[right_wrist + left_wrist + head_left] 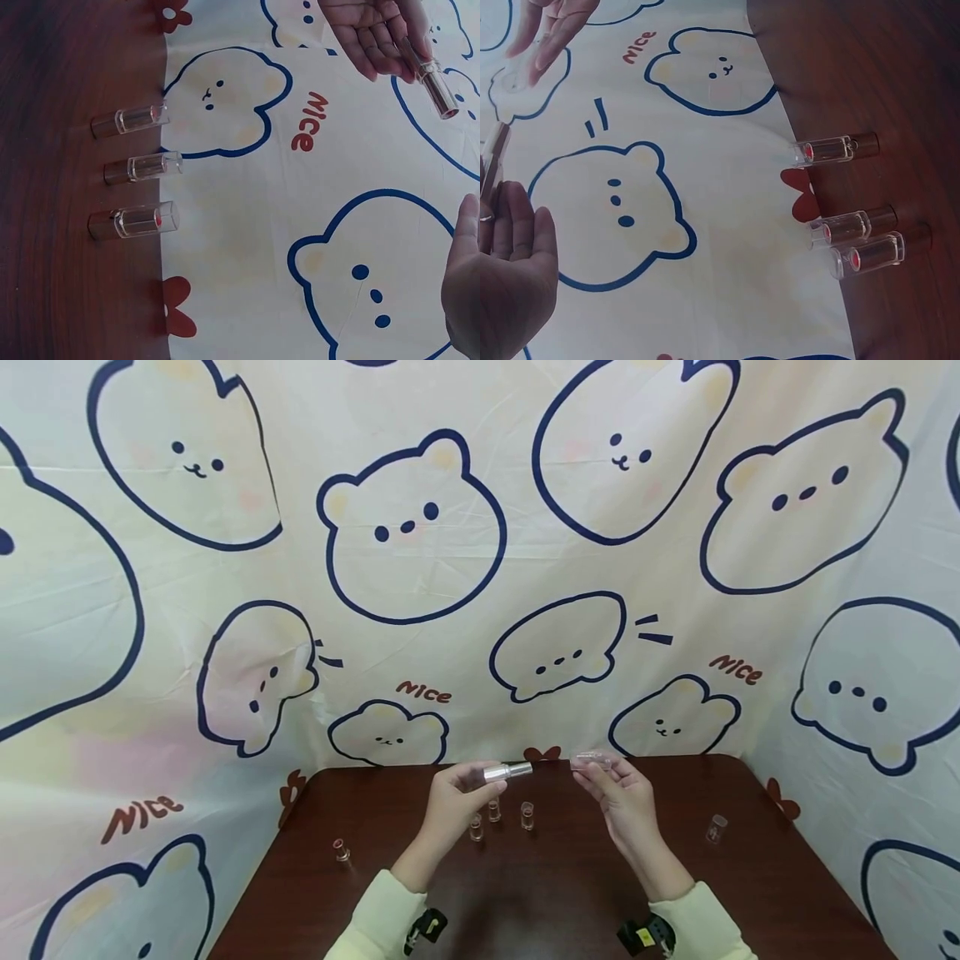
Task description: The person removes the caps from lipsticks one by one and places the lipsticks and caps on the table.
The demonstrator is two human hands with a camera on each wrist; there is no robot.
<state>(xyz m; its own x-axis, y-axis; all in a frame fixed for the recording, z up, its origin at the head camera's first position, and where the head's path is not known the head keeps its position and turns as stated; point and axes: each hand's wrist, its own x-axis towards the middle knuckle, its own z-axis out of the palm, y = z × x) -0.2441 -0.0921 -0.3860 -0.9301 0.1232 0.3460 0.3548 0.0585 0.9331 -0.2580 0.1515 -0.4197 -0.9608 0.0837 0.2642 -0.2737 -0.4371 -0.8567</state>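
Between thumb and fingers, my left hand [459, 793] pinches a shiny lipstick tube [507, 772], its narrower end pointing right. My right hand [621, 793] holds a clear cap [589, 762] at about the same height, a small gap away from the tube. Both are raised above the far part of the table. In the right wrist view the metallic lipstick tube [437, 90] sticks out of the left hand [379, 34], with a reddish tip. The left wrist view shows the clear cap [514, 79] in the right hand's fingers.
Three clear-capped lipsticks [527, 816] stand upright on the dark wooden table [525, 893], below and between the hands. A small reddish-topped lipstick piece [341, 850] stands at the left. A clear cap-like piece [716, 828] is at the right. A cartoon-print cloth [480, 568] surrounds the table.
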